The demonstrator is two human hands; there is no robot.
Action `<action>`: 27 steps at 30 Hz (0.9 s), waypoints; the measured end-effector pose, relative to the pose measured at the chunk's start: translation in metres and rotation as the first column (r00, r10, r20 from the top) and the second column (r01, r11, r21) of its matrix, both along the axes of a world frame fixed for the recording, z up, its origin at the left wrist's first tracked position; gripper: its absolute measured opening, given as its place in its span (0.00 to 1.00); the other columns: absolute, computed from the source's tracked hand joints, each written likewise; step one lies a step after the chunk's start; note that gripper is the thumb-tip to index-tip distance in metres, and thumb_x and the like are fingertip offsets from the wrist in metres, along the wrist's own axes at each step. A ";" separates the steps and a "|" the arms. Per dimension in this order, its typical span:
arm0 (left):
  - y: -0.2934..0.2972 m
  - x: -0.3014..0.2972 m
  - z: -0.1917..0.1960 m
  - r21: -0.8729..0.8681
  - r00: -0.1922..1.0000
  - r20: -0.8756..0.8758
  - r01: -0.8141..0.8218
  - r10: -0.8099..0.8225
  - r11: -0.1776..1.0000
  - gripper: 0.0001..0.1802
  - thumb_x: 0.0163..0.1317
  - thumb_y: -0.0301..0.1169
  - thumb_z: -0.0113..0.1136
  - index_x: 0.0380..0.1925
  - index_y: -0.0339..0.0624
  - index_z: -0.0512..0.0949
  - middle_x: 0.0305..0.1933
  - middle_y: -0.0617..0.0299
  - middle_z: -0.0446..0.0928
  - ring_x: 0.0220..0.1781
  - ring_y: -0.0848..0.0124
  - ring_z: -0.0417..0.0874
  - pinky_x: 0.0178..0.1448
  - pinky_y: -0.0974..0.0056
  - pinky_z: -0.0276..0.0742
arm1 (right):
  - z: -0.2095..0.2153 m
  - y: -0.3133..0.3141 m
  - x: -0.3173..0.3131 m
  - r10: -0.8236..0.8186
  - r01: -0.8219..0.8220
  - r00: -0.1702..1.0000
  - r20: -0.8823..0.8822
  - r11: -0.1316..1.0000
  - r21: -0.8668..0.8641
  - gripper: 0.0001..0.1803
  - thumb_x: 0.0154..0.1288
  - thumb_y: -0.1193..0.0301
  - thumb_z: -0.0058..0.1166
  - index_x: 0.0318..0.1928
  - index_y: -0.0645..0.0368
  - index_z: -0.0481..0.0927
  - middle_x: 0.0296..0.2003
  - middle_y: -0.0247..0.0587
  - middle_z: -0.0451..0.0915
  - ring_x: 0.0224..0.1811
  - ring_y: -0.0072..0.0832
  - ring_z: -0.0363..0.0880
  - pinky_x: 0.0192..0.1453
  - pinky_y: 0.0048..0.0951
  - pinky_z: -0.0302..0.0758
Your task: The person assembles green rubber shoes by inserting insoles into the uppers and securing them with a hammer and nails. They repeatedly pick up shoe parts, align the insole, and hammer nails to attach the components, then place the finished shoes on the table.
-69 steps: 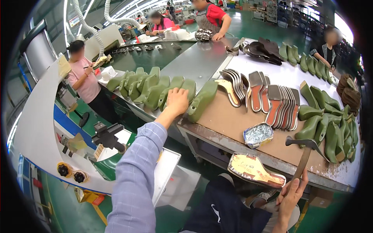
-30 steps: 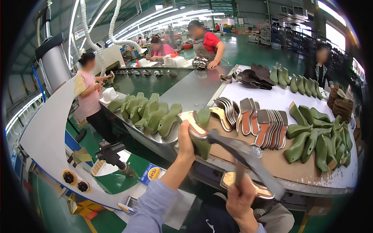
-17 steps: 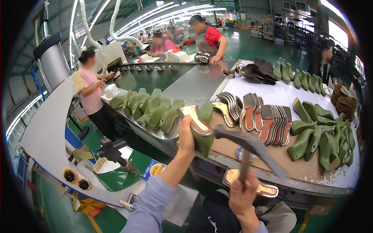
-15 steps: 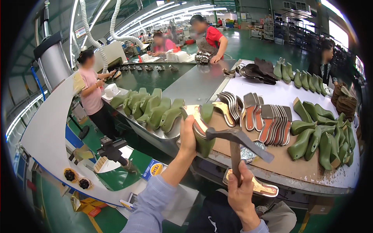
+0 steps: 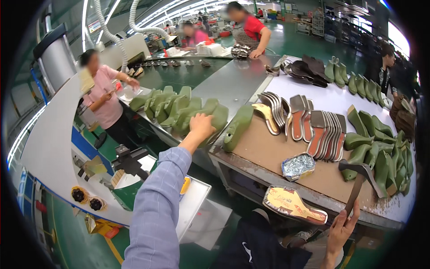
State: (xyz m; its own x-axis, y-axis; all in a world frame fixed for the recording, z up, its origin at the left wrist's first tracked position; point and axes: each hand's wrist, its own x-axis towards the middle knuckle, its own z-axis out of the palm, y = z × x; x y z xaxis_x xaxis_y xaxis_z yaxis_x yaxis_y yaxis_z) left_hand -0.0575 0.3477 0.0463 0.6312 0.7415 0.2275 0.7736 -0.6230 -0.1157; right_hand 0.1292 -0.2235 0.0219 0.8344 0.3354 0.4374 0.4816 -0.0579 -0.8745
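My left hand (image 5: pixel 201 127) reaches out to the row of green shoe lasts (image 5: pixel 179 112) on the metal bench. Its fingers rest closed over a green shoe last (image 5: pixel 219 117) at the near end of that row; the hand partly hides it. At the lower right, my right hand (image 5: pixel 342 233) grips a hammer (image 5: pixel 356 190) by its handle, the dark head raised at the table's front edge. A cream insole board (image 5: pixel 291 201) with a dark edge lies flat above my lap. Another green last (image 5: pixel 238 127) lies alone on the brown board.
Stacked insoles (image 5: pixel 329 134), a foil-wrapped block (image 5: pixel 298 167) and piled green lasts (image 5: pixel 385 157) cover much of the table (image 5: pixel 264 157). A white machine (image 5: pixel 47 148) stands at my left. One co-worker (image 5: pixel 105 89) is beyond the bench; others are farther back.
My left hand has carried the green last with its insole from in front of me to the row on the left. My right hand has moved right and down with the hammer.
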 end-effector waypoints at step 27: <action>-0.209 0.158 0.023 -0.142 0.745 0.364 0.637 -0.559 0.758 0.15 0.65 0.41 0.67 0.45 0.43 0.88 0.41 0.54 0.88 0.37 0.58 0.89 0.44 0.57 0.83 | 0.031 0.013 0.004 0.530 -0.152 0.775 0.345 0.685 -0.712 0.42 0.53 0.53 0.73 0.66 0.54 0.73 0.48 0.42 0.77 0.51 0.40 0.76 0.54 0.41 0.71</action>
